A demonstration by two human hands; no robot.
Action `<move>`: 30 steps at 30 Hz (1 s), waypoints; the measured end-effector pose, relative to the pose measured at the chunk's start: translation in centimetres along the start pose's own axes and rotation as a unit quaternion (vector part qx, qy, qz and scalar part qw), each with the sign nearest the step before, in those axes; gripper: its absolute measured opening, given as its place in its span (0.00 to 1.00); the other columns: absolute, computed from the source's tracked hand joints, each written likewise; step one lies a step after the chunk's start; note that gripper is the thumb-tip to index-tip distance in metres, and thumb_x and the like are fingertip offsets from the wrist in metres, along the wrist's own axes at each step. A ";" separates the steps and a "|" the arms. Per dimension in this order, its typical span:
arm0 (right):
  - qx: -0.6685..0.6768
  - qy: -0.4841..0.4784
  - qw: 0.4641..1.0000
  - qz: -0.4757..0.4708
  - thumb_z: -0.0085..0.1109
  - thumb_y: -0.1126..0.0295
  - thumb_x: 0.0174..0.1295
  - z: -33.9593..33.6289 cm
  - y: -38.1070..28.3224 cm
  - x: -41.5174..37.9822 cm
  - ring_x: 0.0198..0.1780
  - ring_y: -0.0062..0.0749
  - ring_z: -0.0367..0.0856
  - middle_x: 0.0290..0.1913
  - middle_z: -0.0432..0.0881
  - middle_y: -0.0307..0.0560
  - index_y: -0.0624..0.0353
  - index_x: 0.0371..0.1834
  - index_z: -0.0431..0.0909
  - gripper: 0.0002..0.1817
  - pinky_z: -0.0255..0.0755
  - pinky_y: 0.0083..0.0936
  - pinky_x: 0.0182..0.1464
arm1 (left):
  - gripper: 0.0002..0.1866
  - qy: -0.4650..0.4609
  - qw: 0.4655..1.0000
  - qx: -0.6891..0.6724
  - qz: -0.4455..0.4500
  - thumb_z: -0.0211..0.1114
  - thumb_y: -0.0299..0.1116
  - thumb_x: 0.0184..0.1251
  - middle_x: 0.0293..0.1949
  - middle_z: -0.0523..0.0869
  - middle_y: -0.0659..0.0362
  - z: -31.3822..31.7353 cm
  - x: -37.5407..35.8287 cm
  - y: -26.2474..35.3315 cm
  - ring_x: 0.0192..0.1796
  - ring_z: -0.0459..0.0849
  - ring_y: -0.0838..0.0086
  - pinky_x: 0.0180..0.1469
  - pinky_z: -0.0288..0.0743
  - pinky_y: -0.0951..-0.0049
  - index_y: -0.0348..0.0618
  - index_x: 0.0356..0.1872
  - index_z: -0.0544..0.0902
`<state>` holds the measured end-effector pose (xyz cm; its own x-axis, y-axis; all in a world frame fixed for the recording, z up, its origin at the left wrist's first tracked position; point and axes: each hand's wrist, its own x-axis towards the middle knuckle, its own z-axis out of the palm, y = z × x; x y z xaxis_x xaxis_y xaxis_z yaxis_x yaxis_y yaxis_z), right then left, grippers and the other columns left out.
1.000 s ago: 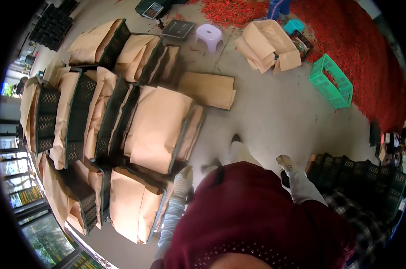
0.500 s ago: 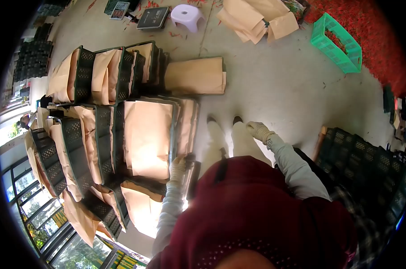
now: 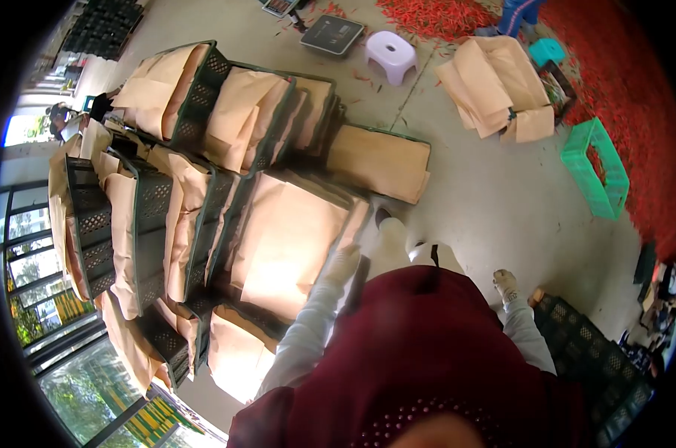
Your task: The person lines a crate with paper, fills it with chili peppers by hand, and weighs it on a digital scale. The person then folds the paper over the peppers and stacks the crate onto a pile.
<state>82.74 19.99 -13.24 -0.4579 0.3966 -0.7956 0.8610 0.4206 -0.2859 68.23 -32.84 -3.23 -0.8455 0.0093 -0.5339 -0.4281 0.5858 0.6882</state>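
The person in the dark red top stands on the bare floor (image 3: 495, 201), alongside rows of stacked dark crates dressed in brown paper. Their left hand (image 3: 342, 265), gloved, is right by the side edge of a paper-covered crate (image 3: 286, 235), the one at the near right corner of the stacks; from here I cannot tell whether the fingers grip the rim or only rest beside it. The right hand (image 3: 505, 284), gloved too, hangs well apart from the stacks, its fingers seemingly curled, though I cannot make out how tightly. It is near the corner of a pile of dark crates (image 3: 592, 351).

Beyond the stacks, a low crate topped with brown paper (image 3: 379, 162) sits on the floor. Farther off are a black scale (image 3: 332, 35) and a pale purple stool (image 3: 391, 57), then a bundle of brown paper (image 3: 495, 86). A bright green crate (image 3: 596, 168) is tilted at the edge of a broad spread of red chillies (image 3: 636, 112), and a co-worker's blue-trousered legs (image 3: 518, 15) show near its far end.
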 end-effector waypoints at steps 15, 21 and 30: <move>-0.017 -0.106 0.993 -0.053 0.55 0.52 0.63 9.9 -19.3 17.1 0.30 0.28 0.79 0.37 0.84 0.46 0.57 0.55 0.77 0.24 0.75 0.28 0.32 | 0.20 0.020 0.985 -0.111 -0.134 0.55 0.44 0.65 0.43 0.84 0.46 8.7 24.2 -0.6 0.47 0.82 0.54 0.52 0.73 0.61 0.41 0.49 0.80; -0.015 -0.003 0.997 -0.074 0.59 0.43 0.60 19.6 -22.7 29.4 0.63 0.46 0.72 0.65 0.69 0.60 0.63 0.73 0.56 0.46 0.66 0.32 0.64 | 0.34 0.260 0.931 0.157 -0.204 0.51 0.53 0.71 0.64 0.70 0.41 8.2 41.1 -6.9 0.64 0.71 0.46 0.63 0.68 0.54 0.36 0.68 0.64; 0.162 0.023 0.980 -0.109 0.64 0.50 0.61 30.5 -20.6 40.6 0.69 0.42 0.62 0.71 0.60 0.57 0.61 0.77 0.42 0.51 0.60 0.30 0.68 | 0.44 0.316 0.878 0.194 -0.303 0.56 0.45 0.70 0.59 0.77 0.44 8.6 49.7 -9.8 0.58 0.79 0.51 0.61 0.73 0.59 0.40 0.74 0.38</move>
<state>53.13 2.52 -55.93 -0.6427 0.3661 -0.6730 0.7625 0.2208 -0.6081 33.16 -31.17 -40.70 -0.5607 -0.7788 -0.2812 -0.8232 0.5609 0.0881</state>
